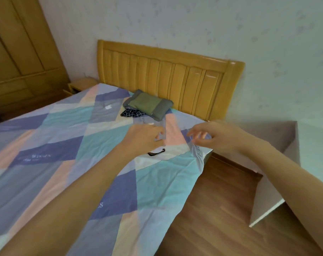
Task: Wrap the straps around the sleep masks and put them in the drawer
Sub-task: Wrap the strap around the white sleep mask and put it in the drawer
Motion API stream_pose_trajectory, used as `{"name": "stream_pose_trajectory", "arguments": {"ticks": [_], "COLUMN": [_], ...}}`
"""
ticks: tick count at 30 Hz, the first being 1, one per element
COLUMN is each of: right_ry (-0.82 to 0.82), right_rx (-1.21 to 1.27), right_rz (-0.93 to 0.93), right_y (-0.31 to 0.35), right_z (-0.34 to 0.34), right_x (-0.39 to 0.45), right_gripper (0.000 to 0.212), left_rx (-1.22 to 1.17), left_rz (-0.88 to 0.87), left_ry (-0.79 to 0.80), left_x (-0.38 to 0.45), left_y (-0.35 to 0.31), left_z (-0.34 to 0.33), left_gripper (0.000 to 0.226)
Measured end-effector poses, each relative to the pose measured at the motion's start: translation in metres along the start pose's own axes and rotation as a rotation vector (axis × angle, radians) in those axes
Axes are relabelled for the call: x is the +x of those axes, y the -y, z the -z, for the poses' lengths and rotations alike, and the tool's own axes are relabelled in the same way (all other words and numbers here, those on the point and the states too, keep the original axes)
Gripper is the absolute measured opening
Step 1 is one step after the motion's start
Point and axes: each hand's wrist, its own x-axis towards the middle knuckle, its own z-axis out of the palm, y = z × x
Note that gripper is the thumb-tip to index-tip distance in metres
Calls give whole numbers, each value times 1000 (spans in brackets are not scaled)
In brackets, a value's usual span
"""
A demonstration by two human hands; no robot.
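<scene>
Black-and-white sleep mask [156, 152] lies unwrapped near the bed's [64, 145] right edge, left hand [144, 138] and right hand [210, 135] both open above it, nothing stowed.

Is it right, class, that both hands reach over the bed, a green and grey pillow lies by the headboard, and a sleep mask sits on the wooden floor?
Not quite. The head view shows the sleep mask lying on the bed, just below the left hand, not on the floor. The rest holds: the right hand reaches over too, and the pillow lies by the headboard.
</scene>
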Motion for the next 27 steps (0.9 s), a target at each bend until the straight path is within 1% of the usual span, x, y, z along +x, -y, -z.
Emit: {"name": "stream_pose_trajectory", "arguments": {"ticks": [4,8,13,16,21,25,27], "right_ry": [113,205,329,410,549,638,684], "right_rx": [40,55,42,43,43,28,34], "right_rz": [91,176,269,281,267,271,271], "right_y": [-59,-101,-143,-172,-222,-251,-261], "right_z": [-5,-12,-38,-66,-122,-184,-220], "right_x": [98,191,308,381,480,536,558], "right_gripper": [23,26,28,27,28,30,31], "left_rx": [9,-37,-66,-145,-250,-348,-348], "left_rz": [129,251,383,466,564,615,621], "left_ry": [64,80,127,178,336,419,463], "left_x": [62,116,186,235,307,340,353], "left_y": [22,47,106,146,195,224,239], "left_z": [-25,-50,-106,-156,-260,-339,-383], "left_gripper": [33,34,36,38,43,56,63]}}
